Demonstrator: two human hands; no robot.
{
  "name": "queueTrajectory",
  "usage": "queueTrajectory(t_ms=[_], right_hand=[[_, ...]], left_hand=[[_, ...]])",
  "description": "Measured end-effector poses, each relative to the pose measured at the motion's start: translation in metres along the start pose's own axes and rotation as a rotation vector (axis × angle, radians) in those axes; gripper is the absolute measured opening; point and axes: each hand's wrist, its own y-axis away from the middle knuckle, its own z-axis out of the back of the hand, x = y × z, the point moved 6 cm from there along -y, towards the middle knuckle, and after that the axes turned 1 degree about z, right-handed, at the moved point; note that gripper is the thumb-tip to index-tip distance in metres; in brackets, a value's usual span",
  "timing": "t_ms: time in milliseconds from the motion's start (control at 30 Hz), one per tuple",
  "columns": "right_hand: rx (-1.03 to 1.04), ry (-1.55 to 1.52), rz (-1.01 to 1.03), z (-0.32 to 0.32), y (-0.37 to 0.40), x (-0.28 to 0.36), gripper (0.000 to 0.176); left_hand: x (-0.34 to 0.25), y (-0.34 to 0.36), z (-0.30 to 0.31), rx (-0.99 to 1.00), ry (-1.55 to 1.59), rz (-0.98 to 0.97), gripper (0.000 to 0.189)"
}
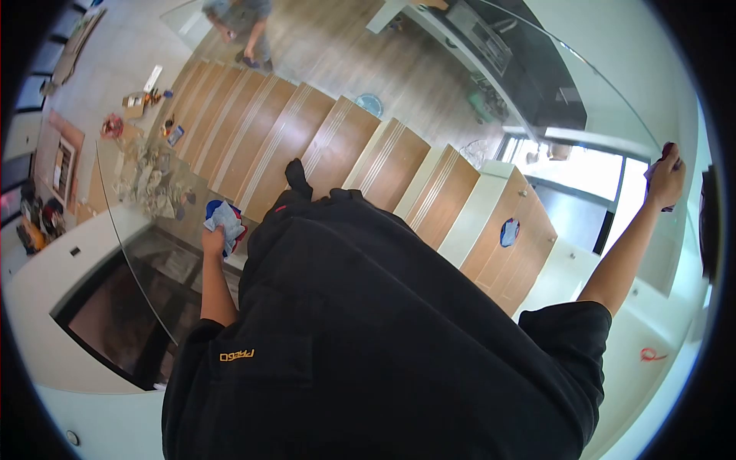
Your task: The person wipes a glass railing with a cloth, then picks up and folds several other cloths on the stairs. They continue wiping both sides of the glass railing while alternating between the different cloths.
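Note:
My left hand (214,240) is closed around a bunched cloth (227,218), light blue-grey with darker blue and red parts, held out beside the stairs. On the far right my raised right hand (668,184) grips a dark purple cloth (650,178), which overlaps the glass panel (613,100) in this view. A folded blue-grey cloth (509,232) lies on the wooden step (491,264) to the right of my body. One dark-socked foot (297,178) shows on the stairs below me.
Wooden stairs (337,142) with pale stripes run down to the left. A person (244,31) stands near their lower end. A blue round basin (369,104) sits on the floor beyond. Crumpled plastic sheeting (153,184) and tools lie at the left, past another glass panel (123,207).

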Motion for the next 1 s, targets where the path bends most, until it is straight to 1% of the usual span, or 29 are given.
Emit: queueTrajectory(t_ms=[33,100,133,167,200,233,267,300,333,367,400,433,467,500,533,567,600,633,700,733,800,867,967,1000], right_hand=[[-0.020,-0.048,-0.066,0.004,0.011,-0.028,0.062],[-0.076,-0.138,-0.209,0.014,0.049,-0.062,0.061],[-0.036,-0.138,-0.241,0.009,0.075,-0.080,0.062],[-0.017,-0.138,-0.203,0.007,0.109,-0.088,0.061],[0.087,-0.048,-0.262,-0.004,0.149,-0.104,0.060],[0.175,-0.040,-0.234,-0.012,0.194,-0.110,0.060],[0.227,-0.136,-0.296,-0.028,0.248,-0.121,0.058],[0.439,-0.064,-0.425,-0.039,0.304,-0.125,0.056],[0.333,-0.107,-0.357,-0.040,0.363,-0.120,0.056],[0.435,-0.140,-0.445,-0.059,0.439,-0.129,0.054],[0.719,-0.192,-0.513,-0.067,0.509,-0.124,0.053],[0.840,-0.133,-0.551,-0.046,0.563,-0.102,0.052],[0.930,-0.174,-0.584,-0.046,0.638,-0.096,0.055],[1.061,-0.264,-0.703,-0.031,0.695,-0.082,0.056],[1.128,-0.288,-0.729,-0.022,0.754,-0.068,0.056],[1.225,-0.280,-0.810,-0.003,0.798,-0.051,0.057],[1.228,-0.358,-0.901,0.017,0.843,-0.035,0.057],[1.371,-0.339,-0.991,0.035,0.872,-0.021,0.057],[1.470,-0.376,-0.928,0.056,0.919,-0.004,0.056],[1.448,-0.379,-0.954,0.059,0.928,-0.004,0.055],[1.400,-0.390,-1.005,0.057,0.932,-0.006,0.054],[1.307,-0.408,-1.049,0.038,0.917,-0.018,0.053],[1.196,-0.465,-1.085,0.006,0.871,-0.040,0.052],[1.159,-0.485,-1.085,-0.003,0.858,-0.045,0.052]], left_hand=[[-0.013,-0.004,-0.006,0.019,0.056,0.000,0.044],[-0.016,-0.011,-0.007,0.017,-0.176,-0.041,0.049],[-0.019,-0.015,-0.007,0.017,-0.293,-0.075,0.053],[-0.023,-0.011,-0.012,0.056,-0.323,-0.074,0.058],[-0.024,0.001,-0.015,0.093,-0.356,-0.069,0.064],[-0.011,-0.004,-0.014,0.127,-0.425,-0.074,0.061],[0.015,-0.018,-0.005,0.162,-0.541,-0.085,0.058],[0.042,-0.036,0.009,0.195,-0.668,-0.100,0.056],[0.069,-0.065,0.022,0.238,-0.806,-0.128,0.053],[0.093,-0.091,0.038,0.282,-0.936,-0.156,0.052],[0.107,-0.109,0.052,0.314,-1.047,-0.173,0.050],[0.108,-0.121,0.060,0.354,-1.120,-0.199,0.049],[0.092,-0.118,0.061,0.306,-1.146,-0.155,0.048],[0.075,-0.100,0.064,0.255,-1.164,-0.112,0.047],[0.052,-0.086,0.057,0.256,-1.120,-0.151,0.048],[0.031,-0.076,0.050,0.258,-1.077,-0.190,0.048],[0.012,-0.068,0.041,0.273,-1.122,-0.217,0.048],[-0.006,-0.064,0.032,0.287,-1.170,-0.245,0.049],[-0.037,-0.057,0.008,0.319,-1.264,-0.302,0.050],[-0.055,-0.047,-0.009,0.332,-1.309,-0.332,0.050],[-0.089,-0.022,-0.044,0.289,-1.281,-0.360,0.047],[-0.116,0.003,-0.079,0.261,-1.258,-0.384,0.045],[-0.149,0.031,-0.123,0.241,-1.421,-0.504,0.046],[-0.161,0.042,-0.137,0.274,-1.391,-0.549,0.045]])
